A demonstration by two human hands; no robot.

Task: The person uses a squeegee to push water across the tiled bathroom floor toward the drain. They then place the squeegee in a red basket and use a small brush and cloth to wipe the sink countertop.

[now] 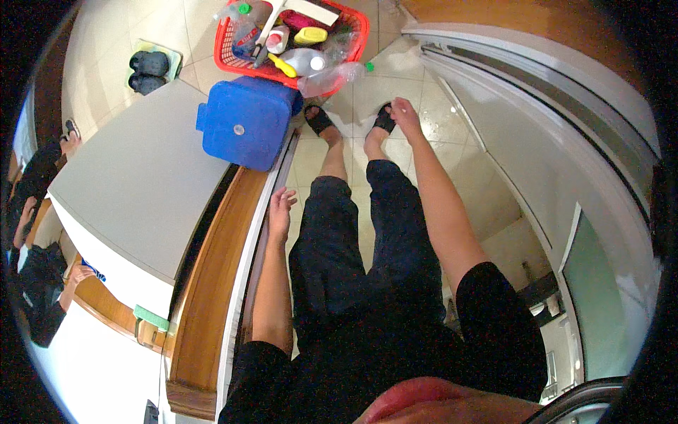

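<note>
My left hand [280, 212] hangs beside my thigh with its fingers loosely apart and nothing in it. It is nearest to the wooden door frame [228, 254] on the left. My right hand [405, 117] reaches forward above my right sandal [384, 118]; its fingers are bent, and whether anything small is between them is hidden. Ahead on the tiled floor stands a red plastic basket [365, 32] holding several bottles, among them a yellow bottle [310, 36] and clear plastic ones. A blue lidded plastic bin [243, 122] stands just this side of the basket.
A grey-topped cabinet or appliance [143, 175] stands left of the bin. Dark shoes [149, 71] rest on a small mat or scale. A sliding glass door and its track [535, 127] run along the right. Other people [42, 297] are at the far left.
</note>
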